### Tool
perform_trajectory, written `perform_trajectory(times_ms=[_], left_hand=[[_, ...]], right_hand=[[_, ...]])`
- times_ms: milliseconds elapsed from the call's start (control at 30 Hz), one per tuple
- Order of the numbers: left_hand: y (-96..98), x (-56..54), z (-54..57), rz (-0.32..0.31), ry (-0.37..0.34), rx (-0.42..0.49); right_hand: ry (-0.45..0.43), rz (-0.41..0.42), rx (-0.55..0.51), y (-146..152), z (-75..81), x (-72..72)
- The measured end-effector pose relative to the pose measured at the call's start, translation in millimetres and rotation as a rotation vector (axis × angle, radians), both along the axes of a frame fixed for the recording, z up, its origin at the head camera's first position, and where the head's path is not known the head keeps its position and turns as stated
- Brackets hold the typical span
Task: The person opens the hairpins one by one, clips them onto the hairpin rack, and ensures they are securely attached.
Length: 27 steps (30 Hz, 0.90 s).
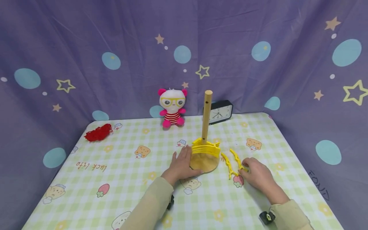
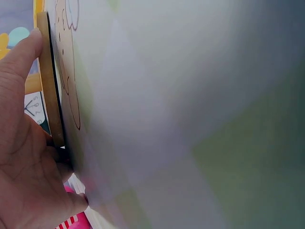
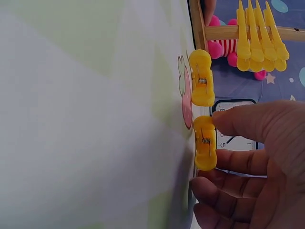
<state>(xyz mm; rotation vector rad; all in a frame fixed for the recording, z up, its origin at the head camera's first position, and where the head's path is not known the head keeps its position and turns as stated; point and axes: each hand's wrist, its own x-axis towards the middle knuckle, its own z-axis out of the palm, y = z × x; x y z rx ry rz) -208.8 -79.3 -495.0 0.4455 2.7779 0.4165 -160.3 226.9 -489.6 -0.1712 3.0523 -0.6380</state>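
A wooden stand has a round base (image 1: 204, 163) and an upright post (image 1: 206, 119). Several yellow banana hair clips (image 1: 205, 149) hang stacked around the post, low over the base. My left hand (image 1: 181, 165) holds the base at its left front, thumb along the near rim (image 2: 50, 81) and fingers along the side. My right hand (image 1: 256, 174) pinches the spring end of one yellow banana clip (image 3: 206, 144) between thumb and fingers, at the tabletop right of the stand. A second loose banana clip (image 1: 227, 162) lies just left of it, its spring end (image 3: 202, 78) showing in the right wrist view.
Behind the post stands a black-framed clock (image 1: 220, 112). A pink and white plush toy (image 1: 172, 108) sits at the back edge of the checked table (image 1: 129, 182). A red net-like bundle (image 1: 99, 133) lies at the far left. A purple curtain (image 1: 129, 38) surrounds the table.
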Motion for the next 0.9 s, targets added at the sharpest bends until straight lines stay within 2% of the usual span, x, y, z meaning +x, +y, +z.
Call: perform_trajectory(times_ms=[400,900], left_hand=[[0.1,0.0,0.6,0.003,0.002,0.000],[0.7,0.6,1.9,0.007,-0.012,-0.004]], right_hand=[[-0.029,-0.013,0.016,1.2,1.1,-0.9],[0.001,0.001,0.020,2.0,-1.6,-1.5]])
